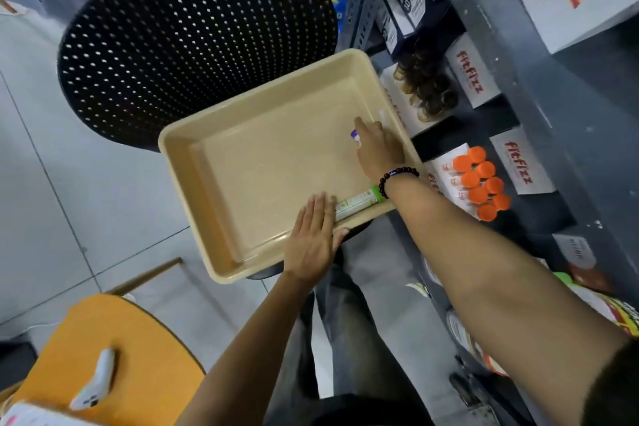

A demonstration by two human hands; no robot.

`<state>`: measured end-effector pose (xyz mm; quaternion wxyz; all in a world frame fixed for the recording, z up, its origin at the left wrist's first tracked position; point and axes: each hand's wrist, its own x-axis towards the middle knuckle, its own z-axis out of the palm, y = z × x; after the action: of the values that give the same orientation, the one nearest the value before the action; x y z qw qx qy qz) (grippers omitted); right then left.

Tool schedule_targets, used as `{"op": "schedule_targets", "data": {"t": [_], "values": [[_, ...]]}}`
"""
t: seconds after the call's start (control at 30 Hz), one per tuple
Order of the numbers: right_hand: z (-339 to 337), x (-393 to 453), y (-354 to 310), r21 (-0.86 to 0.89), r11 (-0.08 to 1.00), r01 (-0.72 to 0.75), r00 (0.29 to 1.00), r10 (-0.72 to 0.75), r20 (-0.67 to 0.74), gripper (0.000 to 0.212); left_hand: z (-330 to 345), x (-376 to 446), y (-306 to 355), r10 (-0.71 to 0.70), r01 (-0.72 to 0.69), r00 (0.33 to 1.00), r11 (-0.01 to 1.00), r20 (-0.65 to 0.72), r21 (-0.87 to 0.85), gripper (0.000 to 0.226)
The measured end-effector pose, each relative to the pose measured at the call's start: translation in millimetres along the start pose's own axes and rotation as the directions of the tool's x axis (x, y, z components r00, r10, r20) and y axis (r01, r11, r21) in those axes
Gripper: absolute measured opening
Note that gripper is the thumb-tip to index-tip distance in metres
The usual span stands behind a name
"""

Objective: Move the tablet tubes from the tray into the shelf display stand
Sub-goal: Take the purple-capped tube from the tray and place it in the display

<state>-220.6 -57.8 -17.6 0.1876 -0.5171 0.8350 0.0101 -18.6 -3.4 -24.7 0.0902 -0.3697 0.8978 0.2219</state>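
A beige tray sits on a black perforated chair. Inside it, a white tube with a green cap lies along the near right wall. My left hand rests flat on the tray's near rim, fingertips touching that tube's end. My right hand, with a dark bead bracelet at the wrist, reaches into the tray's right side over a tube with a purple cap, mostly hidden under the fingers. On the shelf to the right, a display stand holds several orange-capped tubes.
Another stand with dark-capped tubes and white FitFizz boxes fill the grey shelf. The black perforated chair back rises behind the tray. An orange stool with a white controller stands at lower left.
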Motion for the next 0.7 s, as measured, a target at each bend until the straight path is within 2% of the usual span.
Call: {"op": "schedule_targets", "data": {"t": [0.13, 0.2, 0.43, 0.53, 0.63, 0.7], "values": [[3.0, 6.4, 4.3, -0.044, 0.999, 0.022, 1.000, -0.022, 0.000, 0.042, 3.5, 0.9, -0.3, 0.012, -0.012, 1.000, 1.000, -0.005, -0.010, 0.062], [-0.6, 3.0, 4.9, -0.012, 0.999, 0.031, 0.999, -0.031, -0.026, 0.041, 3.7, 0.9, 0.3, 0.007, -0.007, 1.000, 1.000, 0.009, -0.024, 0.063], [-62.1, -24.4, 6.3, 0.288, 0.958, -0.011, 0.989, 0.054, -0.141, 0.049, -6.8, 1.0, 4.3, 0.003, 0.002, 0.995, 0.999, 0.095, -0.053, 0.078], [-97.3, -47.9, 6.4, 0.369, 0.929, -0.028, 0.969, 0.116, -0.217, 0.049, -12.8, 0.6, 7.5, 0.000, 0.002, 0.993, 1.000, 0.116, -0.017, 0.063], [-130.9, -85.0, 7.0, 0.465, 0.885, -0.037, 0.935, 0.194, -0.296, 0.050, -27.8, 2.8, 12.0, 0.052, -0.056, 0.993, 0.998, 0.103, 0.032, 0.061], [-154.7, -119.1, 10.3, 0.504, 0.863, -0.020, 0.882, 0.253, -0.397, 0.050, -46.3, 3.8, 25.3, 0.153, -0.154, 0.988, 0.987, 0.037, 0.051, 0.058]]}}
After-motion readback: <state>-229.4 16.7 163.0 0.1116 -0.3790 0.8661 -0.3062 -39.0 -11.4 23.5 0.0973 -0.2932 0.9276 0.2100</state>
